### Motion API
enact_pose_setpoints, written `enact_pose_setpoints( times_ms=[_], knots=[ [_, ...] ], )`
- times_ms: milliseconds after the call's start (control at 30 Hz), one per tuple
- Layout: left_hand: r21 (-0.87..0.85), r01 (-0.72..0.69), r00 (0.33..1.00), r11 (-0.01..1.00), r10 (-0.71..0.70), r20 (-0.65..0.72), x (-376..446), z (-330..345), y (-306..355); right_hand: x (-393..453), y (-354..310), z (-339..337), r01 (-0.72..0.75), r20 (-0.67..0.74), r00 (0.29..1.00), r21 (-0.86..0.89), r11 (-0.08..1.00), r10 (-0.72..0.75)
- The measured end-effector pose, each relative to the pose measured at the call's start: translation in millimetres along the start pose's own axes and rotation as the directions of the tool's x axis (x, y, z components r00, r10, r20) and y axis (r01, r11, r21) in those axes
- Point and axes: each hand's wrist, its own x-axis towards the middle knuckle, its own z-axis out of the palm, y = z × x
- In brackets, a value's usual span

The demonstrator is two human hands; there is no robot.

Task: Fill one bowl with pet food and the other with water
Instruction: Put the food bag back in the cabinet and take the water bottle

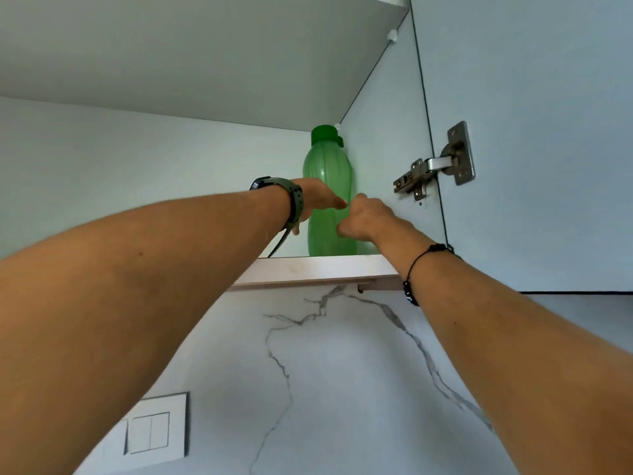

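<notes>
One green bottle, upright with a green cap, at the right end of a cupboard shelf, close to the cupboard's side wall. No bowl and no pet food in view.

Two bare arms raised toward it. Left hand in front of the bottle's middle on its left side, palm toward the plastic, thumb hanging below; fingers reaching across the bottle and seemingly touching it, though whether closed round it cannot be told. One dark watch on the left wrist, its strap end dangling loose. Right hand against the bottle's right side, lower down, knuckles bent and fingers curled toward the bottle; grasp hidden behind the hand, so cannot tell whether gripping. One black beaded bracelet on the right wrist.

One metal hinge on the open cupboard door at right. Below the shelf, one white wall with grey marble veins. One white double light switch at lower left.
</notes>
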Motion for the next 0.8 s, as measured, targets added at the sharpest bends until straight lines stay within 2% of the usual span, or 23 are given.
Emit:
enact_pose_setpoints(
  times_ms=[167,267,367,500,567,633,733,800],
  knots=[
    [-0.066,0.077,0.996,0.995,-0.081,-0.049,24.7,3.6,-11.1,-4.8,1.0,2.0,0.057,0.247,0.969,-0.118,0.991,-0.027],
    [-0.164,0.068,0.996,0.984,-0.076,-0.039,35.0,10.6,-15.9,-2.6,2.1,6.4,0.080,0.356,0.934,-0.155,0.985,-0.020],
    [-0.214,0.036,0.993,0.976,-0.058,-0.098,40.7,18.8,-14.8,-2.3,1.8,8.8,0.089,0.321,0.946,-0.132,0.987,-0.043],
    [-0.150,-0.026,0.990,0.988,0.005,-0.140,34.1,14.0,-12.2,-5.3,2.4,5.8,0.028,0.152,0.988,-0.041,0.999,-0.022],
    [-0.120,-0.027,0.997,0.992,0.019,-0.068,27.3,7.2,-8.6,-6.5,3.9,3.9,0.000,0.070,0.998,0.047,0.999,-0.003],
    [-0.116,-0.021,0.999,0.993,0.025,0.031,15.6,-1.7,-5.9,-9.6,3.4,1.0,-0.055,0.059,0.997,0.222,0.974,0.043],
    [-0.113,-0.034,0.991,0.993,0.047,0.121,-10.5,-15.2,-3.4,-18.6,-1.9,-6.4,-0.136,0.137,0.988,0.584,0.801,0.069],
    [-0.130,-0.054,0.985,0.990,0.074,0.157,-28.0,-27.5,-2.2,-28.7,-10.2,-11.0,-0.122,0.130,0.991,0.722,0.681,0.039]
  ],
)
